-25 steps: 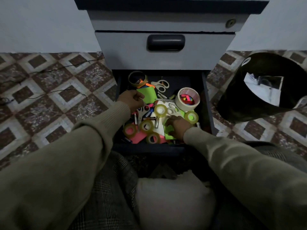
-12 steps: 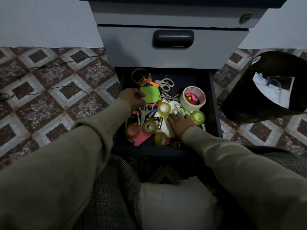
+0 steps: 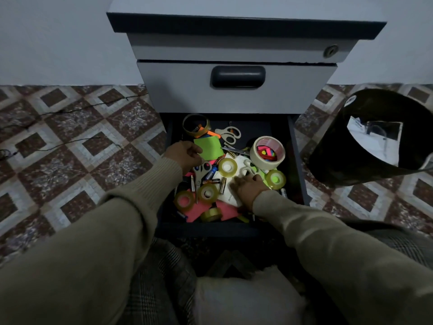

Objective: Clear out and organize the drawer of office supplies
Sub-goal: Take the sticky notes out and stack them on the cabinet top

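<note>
Here, the left hand (image 3: 185, 154) fingers pinch a flat green sticky-note pad (image 3: 209, 148) lying just beyond them; right hand (image 3: 249, 186) fingers press flat on white paper (image 3: 230, 195).

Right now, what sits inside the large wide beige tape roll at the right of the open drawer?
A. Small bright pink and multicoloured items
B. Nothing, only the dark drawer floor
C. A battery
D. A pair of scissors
A: the core of the wide beige tape roll is filled with small pink, green and blue pieces, while the white-handled scissors lie apart at the back of the drawer.
</note>
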